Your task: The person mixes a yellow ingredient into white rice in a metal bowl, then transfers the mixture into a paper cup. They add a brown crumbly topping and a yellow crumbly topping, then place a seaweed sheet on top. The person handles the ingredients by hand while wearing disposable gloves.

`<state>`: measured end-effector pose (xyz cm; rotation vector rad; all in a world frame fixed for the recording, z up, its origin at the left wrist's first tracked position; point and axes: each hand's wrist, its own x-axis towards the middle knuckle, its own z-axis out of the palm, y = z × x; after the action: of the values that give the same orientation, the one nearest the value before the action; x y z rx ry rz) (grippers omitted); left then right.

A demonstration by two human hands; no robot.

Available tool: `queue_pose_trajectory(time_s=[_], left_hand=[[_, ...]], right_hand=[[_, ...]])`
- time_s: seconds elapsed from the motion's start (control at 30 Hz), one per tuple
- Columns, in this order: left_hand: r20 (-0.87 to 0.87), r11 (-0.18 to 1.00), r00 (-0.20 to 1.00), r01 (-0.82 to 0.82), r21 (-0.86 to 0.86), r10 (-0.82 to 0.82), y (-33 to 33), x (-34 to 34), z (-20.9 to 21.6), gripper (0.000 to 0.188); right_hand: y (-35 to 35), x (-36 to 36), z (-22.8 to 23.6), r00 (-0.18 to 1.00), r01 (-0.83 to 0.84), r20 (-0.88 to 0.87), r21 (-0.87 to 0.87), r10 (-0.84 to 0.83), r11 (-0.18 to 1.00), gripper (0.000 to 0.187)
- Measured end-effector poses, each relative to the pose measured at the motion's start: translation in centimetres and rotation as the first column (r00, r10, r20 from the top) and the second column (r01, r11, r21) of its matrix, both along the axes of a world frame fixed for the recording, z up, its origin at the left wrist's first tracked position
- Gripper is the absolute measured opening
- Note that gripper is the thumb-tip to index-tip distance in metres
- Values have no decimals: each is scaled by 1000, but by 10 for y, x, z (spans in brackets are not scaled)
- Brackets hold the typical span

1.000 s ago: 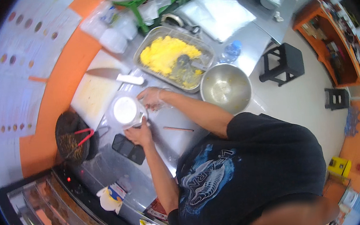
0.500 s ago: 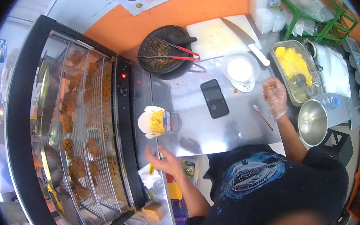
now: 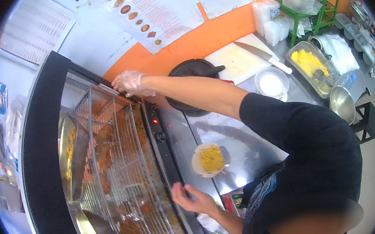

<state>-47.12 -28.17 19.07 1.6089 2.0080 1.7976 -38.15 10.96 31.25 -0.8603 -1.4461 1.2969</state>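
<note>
My right hand (image 3: 132,83), in a clear plastic glove, is stretched across to the far upper corner of the glass food warmer (image 3: 148,120). Its fingers curl over the warmer's dark edge. My left hand (image 3: 194,199) is bare and empty, its fingers apart, close to the warmer's lower frame. Between my arms, a white paper box (image 3: 196,165) filled with yellow rice-like food (image 3: 212,158) stands on the steel counter. Behind the glass are wire racks (image 3: 131,167) with brown fried pieces (image 3: 130,230), blurred by the glass, and metal trays (image 3: 74,150).
A black stone mortar (image 3: 183,68) stands behind my right forearm. Beyond it, a large knife (image 3: 258,52) lies on a white cutting board (image 3: 224,67). Farther right are a white round container (image 3: 271,84), a tray (image 3: 328,89) of yellow food, a steel bowl (image 3: 342,104) and a green rack (image 3: 317,7).
My right hand has swung from beside the yellow food tray left to the warmer's far corner. The view has shifted left. My right arm now hides the phone.
</note>
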Motion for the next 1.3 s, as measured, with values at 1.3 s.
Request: queue_pose_trajectory(time_s=[1.3], left_hand=[[-646, 981, 738, -154, 117, 193, 129, -90, 30, 80]], right_hand=[[-68, -72, 100, 763, -376, 607, 699, -224, 609, 45]])
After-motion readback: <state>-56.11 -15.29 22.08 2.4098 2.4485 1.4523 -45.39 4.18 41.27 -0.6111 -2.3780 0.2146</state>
